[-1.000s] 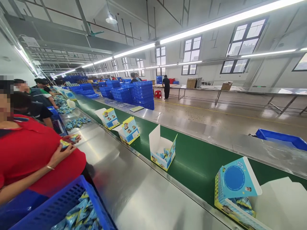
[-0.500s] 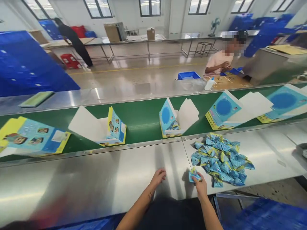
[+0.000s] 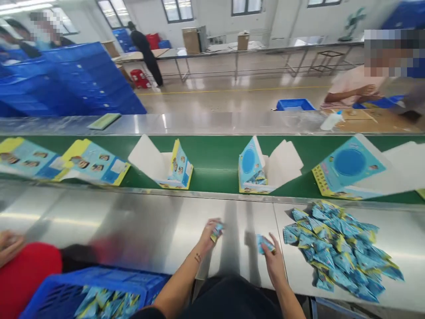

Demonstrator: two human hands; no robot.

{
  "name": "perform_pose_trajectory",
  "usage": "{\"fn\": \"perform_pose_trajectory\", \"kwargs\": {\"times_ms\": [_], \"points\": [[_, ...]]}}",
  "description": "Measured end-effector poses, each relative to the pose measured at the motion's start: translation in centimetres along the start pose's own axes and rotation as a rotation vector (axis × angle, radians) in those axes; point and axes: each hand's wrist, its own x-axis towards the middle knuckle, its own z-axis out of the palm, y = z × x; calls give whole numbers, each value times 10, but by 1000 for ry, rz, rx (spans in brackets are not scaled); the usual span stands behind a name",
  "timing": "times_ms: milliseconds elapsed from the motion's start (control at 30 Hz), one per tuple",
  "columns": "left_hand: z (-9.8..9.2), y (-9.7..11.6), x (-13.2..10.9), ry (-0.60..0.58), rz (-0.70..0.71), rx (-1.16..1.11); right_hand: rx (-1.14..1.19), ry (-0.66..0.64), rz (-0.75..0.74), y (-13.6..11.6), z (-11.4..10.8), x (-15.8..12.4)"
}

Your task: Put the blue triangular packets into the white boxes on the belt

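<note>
Above the steel table my left hand (image 3: 210,231) is closed on a small blue-and-yellow packet (image 3: 217,232). My right hand (image 3: 274,257) grips another blue packet (image 3: 265,244) between thumb and fingers, a short way to the right. A heap of the same pointed foil packets (image 3: 341,248) lies on the table just right of my right hand. Ahead of my hands, on the green conveyor belt (image 3: 215,155), stands an open printed carton (image 3: 252,166) with packets inside. Another open carton (image 3: 181,166) stands to its left, its contents mostly hidden.
More cartons (image 3: 96,164) line the belt at left, and a large open one (image 3: 348,168) stands at right. A blue crate (image 3: 139,283) of packets is at lower left, beside a person in red (image 3: 40,270). Across the belt sits another person (image 3: 358,88).
My left hand, bare before, now has a packet in it. The right hand still holds a packet and has moved away from the heap. The view has turned left, showing the crate and the person in red.
</note>
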Motion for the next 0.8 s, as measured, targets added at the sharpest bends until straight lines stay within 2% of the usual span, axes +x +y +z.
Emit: {"fn": "perform_pose_trajectory", "kwargs": {"times_ms": [67,167,233,367,467,567,633,667,700,767,800], "points": [[-7,-10,-3,22,-29,74,-63,-56,39,4,-4,8],[-4,-32,-5,84,42,-12,-55,17,42,8,-11,15],[1,-43,-6,45,27,36,-62,13,64,7,-17,18],[8,-50,-3,72,39,44,16,12,61,3,-28,28],[12,-50,9,-19,-26,189,16,-20,88,6,-32,38],[12,-54,25,29,-15,204,69,20,108,18,-35,50],[10,-59,38,-52,-48,334,1,-52,160,28,-39,61],[8,-62,45,-89,-71,418,-29,-48,180,33,-42,68],[5,-66,52,-87,-77,475,-36,6,181,39,-46,77],[0,-74,69,14,-20,523,-23,171,136,51,-53,96],[-3,-79,78,60,27,563,-46,209,98,58,-55,107]]}}
